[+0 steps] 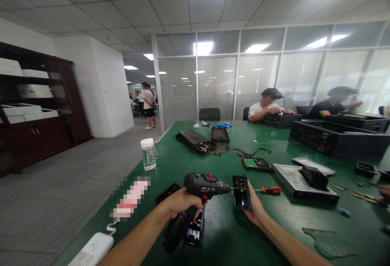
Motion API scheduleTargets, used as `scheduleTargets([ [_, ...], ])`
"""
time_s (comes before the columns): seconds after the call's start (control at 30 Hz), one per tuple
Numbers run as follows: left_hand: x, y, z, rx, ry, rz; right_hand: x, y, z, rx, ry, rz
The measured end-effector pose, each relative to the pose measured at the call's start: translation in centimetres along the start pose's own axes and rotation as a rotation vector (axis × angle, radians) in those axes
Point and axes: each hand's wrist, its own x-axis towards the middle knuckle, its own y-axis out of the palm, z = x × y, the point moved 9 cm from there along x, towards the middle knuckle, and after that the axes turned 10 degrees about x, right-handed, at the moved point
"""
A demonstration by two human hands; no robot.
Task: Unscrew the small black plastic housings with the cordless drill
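Observation:
A black cordless drill [199, 184] with red buttons is gripped by my left hand [183, 203], its bit pointing right. Upright in my right hand [255, 205] is a black rectangular casing [242, 195] with brass-coloured parts inside. The bit's tip reaches the casing's left side; whether it sits in a screw is too small to tell. Below the drill lies another black casing [194, 231], partly covered by my left hand and the drill. A further black part [167, 193] lies behind my left wrist. Just right of my right hand is a screwdriver [271, 190] with an orange and black handle.
On the green table [225, 241] stand a clear bottle [148, 156] and a white power bank [93, 251]. Farther back lie a black device [195, 140], a green circuit board [251, 163] and a silver drive [304, 184]. Large black cases [341, 140] and two seated people are at the right.

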Motion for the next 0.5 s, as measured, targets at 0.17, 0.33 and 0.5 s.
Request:
scheduleTargets([
  [0.17, -0.03, 0.17, -0.01, -0.008, -0.005, 0.007, 0.21, -0.19, -0.17, -0.015, 0.012, 0.006],
  [0.33, -0.03, 0.15, 0.06, 0.003, -0.012, -0.002, -0.09, -0.04, 0.12, -0.002, -0.012, 0.002],
  [0.5, -0.04, 0.16, 0.04, 0.006, -0.013, -0.002, -0.25, -0.16, 0.09, 0.011, 0.004, -0.038],
])
